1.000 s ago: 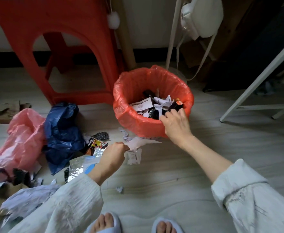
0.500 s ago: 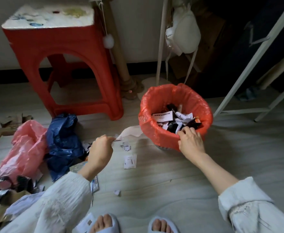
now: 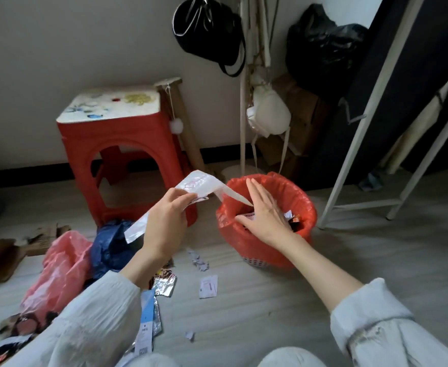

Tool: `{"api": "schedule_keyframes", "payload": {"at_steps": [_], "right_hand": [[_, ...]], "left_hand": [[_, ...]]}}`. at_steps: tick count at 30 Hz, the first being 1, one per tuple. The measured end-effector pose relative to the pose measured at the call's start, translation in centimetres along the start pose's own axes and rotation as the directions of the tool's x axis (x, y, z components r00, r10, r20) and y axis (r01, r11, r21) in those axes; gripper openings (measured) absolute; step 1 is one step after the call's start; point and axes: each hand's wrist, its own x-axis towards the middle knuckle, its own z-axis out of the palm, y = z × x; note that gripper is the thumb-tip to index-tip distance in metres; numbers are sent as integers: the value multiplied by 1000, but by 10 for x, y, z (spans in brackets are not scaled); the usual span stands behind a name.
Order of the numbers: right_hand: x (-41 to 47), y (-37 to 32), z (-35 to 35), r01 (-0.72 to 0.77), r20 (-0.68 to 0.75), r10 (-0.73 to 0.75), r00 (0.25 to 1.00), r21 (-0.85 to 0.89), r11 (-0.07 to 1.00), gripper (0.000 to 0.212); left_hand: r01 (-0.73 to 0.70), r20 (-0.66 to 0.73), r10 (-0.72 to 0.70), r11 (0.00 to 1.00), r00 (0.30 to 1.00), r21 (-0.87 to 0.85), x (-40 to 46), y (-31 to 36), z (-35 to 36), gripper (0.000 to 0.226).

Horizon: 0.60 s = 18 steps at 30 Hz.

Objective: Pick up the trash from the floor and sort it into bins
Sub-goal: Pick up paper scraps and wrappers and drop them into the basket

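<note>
At the far left, torn cardboard (image 3: 8,254) lies on the pale wood-grain floor (image 3: 257,321). Just right of it a pink plastic bag (image 3: 58,268) touches a crumpled dark blue bag (image 3: 111,245), with foil wrappers (image 3: 164,283) and a small paper slip (image 3: 208,286) nearer the middle. Behind them a red plastic stool (image 3: 127,165) with a painted white top stands against the light wall. The left hand (image 3: 164,226) is raised above the litter, its grip closed round a white plastic wrapper (image 3: 199,186) that reaches toward the bin. The right hand (image 3: 266,215) hovers flat over the red-lined bin (image 3: 266,229), fingers straight, holding nothing; scraps fill the bin. Farther right, a black bag (image 3: 209,35) and a cream bag (image 3: 269,115) hang by the wall, and a white metal frame (image 3: 363,144) slants across the right side.
</note>
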Motion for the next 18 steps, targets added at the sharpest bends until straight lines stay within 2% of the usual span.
{"api": "schedule_keyframes", "payload": {"at_steps": [3,5,7,8,9,11,12,13,14,16,17,18], "right_hand": [[9,-18,-14,25,-23,-25,999,-13,1000,81],[11,-26,-20,-36,-59,42,997,93,995,64],[13,-33,-22,-99,-79,127,989,296,950,44],[12,-37,-22,-135,-61,179,982,436,890,37],[11,-40,-24,-168,-20,224,974,597,784,32],[6,-47,-30,-246,140,269,953,876,415,28],[3,-49,-32,-272,218,239,946,937,222,28],[-1,-50,-36,-280,261,188,947,956,83,28],[-2,-49,-37,-278,276,140,951,960,-4,30],[-5,-49,-37,-262,268,108,957,963,-67,35],[-4,-50,-35,-254,258,124,958,966,-49,35],[-2,-48,-33,-243,237,160,958,970,19,29]], "left_hand": [[-76,-31,75,996,997,-40,9,18,-9,37],[-121,-65,118,991,991,-50,13,27,-15,37],[-146,-84,140,987,987,-72,18,34,-19,38],[-148,-93,140,986,986,-83,21,37,-20,38],[-145,-103,136,985,985,-93,23,39,-21,37],[-146,-102,135,984,986,-107,25,43,-22,36],[-152,-92,142,982,986,-110,25,45,-21,35],[-161,-76,153,981,985,-112,23,47,-20,33],[-169,-51,164,979,985,-112,20,49,-19,32],[-170,48,176,980,983,-107,16,53,-11,32],[-172,113,183,980,977,-100,15,54,-7,34],[-184,175,198,978,964,-94,15,55,-1,35]]}}
